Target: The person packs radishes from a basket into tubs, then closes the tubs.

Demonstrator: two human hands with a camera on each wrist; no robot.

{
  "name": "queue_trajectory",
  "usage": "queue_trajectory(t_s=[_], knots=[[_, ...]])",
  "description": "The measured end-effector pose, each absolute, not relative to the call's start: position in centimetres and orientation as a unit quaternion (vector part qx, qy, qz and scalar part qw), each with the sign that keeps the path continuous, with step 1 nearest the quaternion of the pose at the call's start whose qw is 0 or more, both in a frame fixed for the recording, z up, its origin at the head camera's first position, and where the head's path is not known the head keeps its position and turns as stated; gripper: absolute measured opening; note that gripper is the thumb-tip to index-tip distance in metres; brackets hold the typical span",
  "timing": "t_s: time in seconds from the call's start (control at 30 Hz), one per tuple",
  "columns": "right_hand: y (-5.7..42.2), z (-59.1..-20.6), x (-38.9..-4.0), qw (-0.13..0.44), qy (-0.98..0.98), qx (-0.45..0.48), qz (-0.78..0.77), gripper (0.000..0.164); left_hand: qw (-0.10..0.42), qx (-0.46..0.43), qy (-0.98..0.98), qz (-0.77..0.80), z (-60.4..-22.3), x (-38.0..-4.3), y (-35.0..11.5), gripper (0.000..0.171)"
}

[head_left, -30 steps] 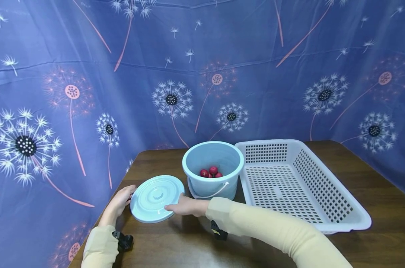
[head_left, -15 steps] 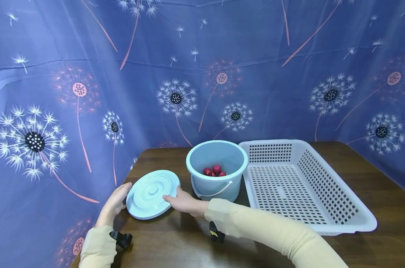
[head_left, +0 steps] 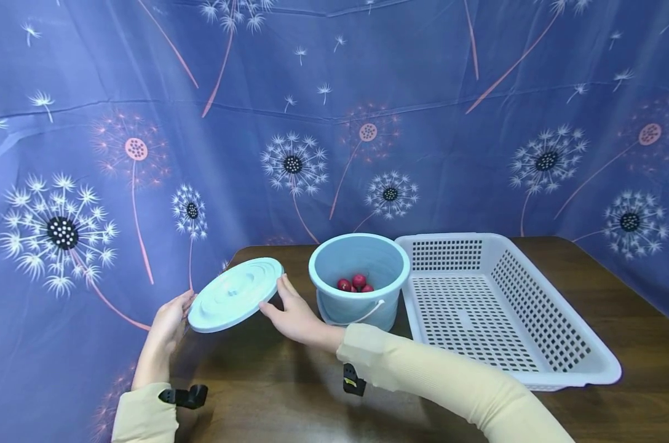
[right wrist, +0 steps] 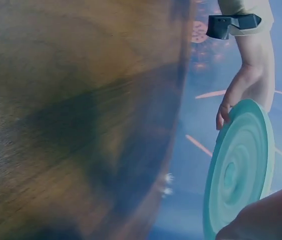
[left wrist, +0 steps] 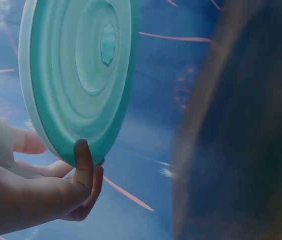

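Observation:
A round light-blue lid (head_left: 235, 294) is raised above the table and tilted, its knobbed side facing up in the head view. My left hand (head_left: 167, 326) grips its left rim, with fingertips (left wrist: 83, 150) curled over the edge in the left wrist view. At the right rim, my right hand (head_left: 301, 317) holds the lid between thumb and fingers. The right wrist view shows the same lid (right wrist: 238, 165) edge-on, with only part of the right hand visible. Right of the hands stands an uncovered light-blue bucket (head_left: 362, 311) containing several round red items (head_left: 359, 281).
A large white perforated plastic basket (head_left: 561, 320) stands to the right of the bucket, close against it. Both are on a brown wooden table (head_left: 290, 394). A blue dandelion-print cloth (head_left: 334, 111) hangs behind and along the left side. The bucket's white handle (head_left: 368, 312) hangs down in front.
Both hands have lifted the lid up and to the left, and its tilt has increased. The head view has shifted slightly. Bucket and basket stay where they were.

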State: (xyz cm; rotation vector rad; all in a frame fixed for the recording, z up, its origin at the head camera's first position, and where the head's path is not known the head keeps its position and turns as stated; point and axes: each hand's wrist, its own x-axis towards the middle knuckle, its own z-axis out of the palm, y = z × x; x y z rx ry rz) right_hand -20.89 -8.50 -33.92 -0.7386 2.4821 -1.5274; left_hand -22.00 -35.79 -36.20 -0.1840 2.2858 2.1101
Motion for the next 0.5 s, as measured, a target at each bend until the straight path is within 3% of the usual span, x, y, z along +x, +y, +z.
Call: queue_trajectory(t_s=[0.3, 0.5], knots=[[-7.7, -30.9, -20.6, 0.021, 0.799, -0.261, -0.541, 0.074, -0.081, -0.083, 0.703, 0.702, -33.2, -20.8, -34.4, 0.053], [-5.9, -28.9, -21.3, -0.009, 0.791, -0.257, -0.555, 0.074, -0.088, -0.033, 0.696, 0.712, -31.8, -20.8, -32.9, 0.052]])
